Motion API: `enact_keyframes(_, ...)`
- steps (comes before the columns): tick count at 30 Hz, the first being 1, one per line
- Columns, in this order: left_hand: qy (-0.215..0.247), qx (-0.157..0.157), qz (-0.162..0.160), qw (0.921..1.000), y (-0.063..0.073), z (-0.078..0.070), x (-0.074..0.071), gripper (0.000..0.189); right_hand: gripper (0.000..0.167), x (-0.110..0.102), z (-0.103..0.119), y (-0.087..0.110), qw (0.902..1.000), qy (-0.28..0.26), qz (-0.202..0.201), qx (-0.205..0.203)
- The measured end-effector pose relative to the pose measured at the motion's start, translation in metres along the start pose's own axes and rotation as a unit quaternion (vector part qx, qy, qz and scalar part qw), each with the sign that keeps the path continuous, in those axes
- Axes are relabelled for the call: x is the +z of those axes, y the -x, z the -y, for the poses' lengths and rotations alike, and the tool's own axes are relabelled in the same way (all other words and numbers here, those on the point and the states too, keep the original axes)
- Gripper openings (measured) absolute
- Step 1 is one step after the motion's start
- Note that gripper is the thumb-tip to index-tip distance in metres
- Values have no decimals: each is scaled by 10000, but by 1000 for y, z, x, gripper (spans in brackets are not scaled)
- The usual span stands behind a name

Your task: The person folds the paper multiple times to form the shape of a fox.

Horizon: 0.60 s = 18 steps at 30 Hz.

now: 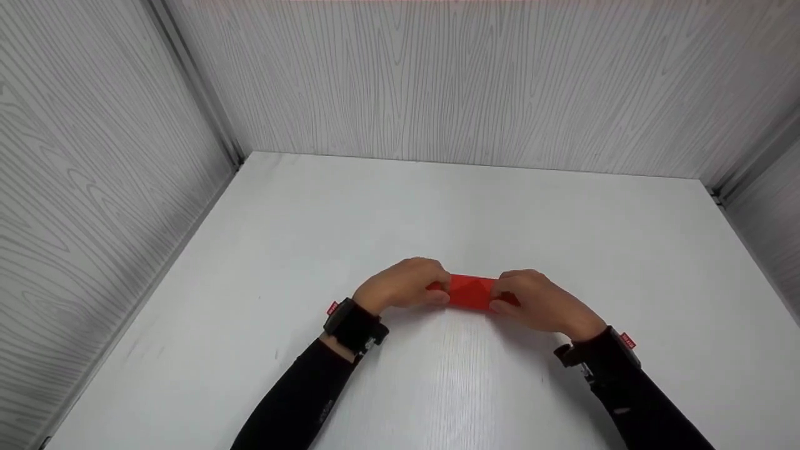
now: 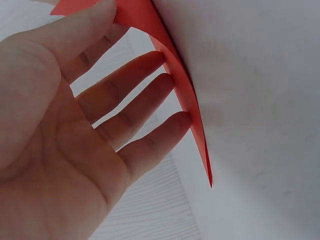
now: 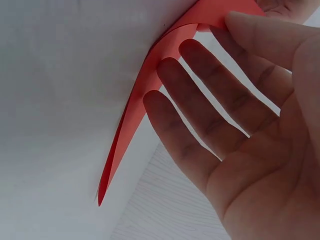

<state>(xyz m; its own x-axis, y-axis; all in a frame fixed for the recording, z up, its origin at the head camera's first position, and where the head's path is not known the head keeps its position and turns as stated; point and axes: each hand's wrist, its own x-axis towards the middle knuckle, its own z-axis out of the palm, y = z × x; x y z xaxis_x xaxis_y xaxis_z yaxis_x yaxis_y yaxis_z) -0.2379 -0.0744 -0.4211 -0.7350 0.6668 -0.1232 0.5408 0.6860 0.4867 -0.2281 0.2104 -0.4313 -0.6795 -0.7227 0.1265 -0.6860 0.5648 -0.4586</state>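
Between both hands lies a piece of folded red paper (image 1: 470, 292), low at the white tabletop. My left hand (image 1: 407, 284) pinches its left part between thumb and fingers. On the other side my right hand (image 1: 540, 301) pinches the right part the same way. In the left wrist view the red paper (image 2: 192, 107) curves away to a narrow folded point, and the fingertips of the left hand (image 2: 85, 125) touch its inner side. The right wrist view has the paper (image 3: 125, 122) bending to a similar point beside the fingers of the right hand (image 3: 250, 115).
The white tabletop (image 1: 400, 212) spreads around the hands. Wood-grain panels stand at the back (image 1: 437, 81) and at the left (image 1: 81, 175), with another panel (image 1: 772, 200) along the right. Both wrists wear black straps with cameras.
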Motion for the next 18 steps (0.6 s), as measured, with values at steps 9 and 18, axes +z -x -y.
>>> enact_keyframes(9, 310, -240, -317, 9987, -1, 4, 4, 12, 18, 3, 1, -3, 9973, -142, -1, 717)
enact_keyframes(18, 366, -513, -505, 9967, 0, 1, 7, 24, 21, 6, 4, -2, 9922, -160, -8, 1237)
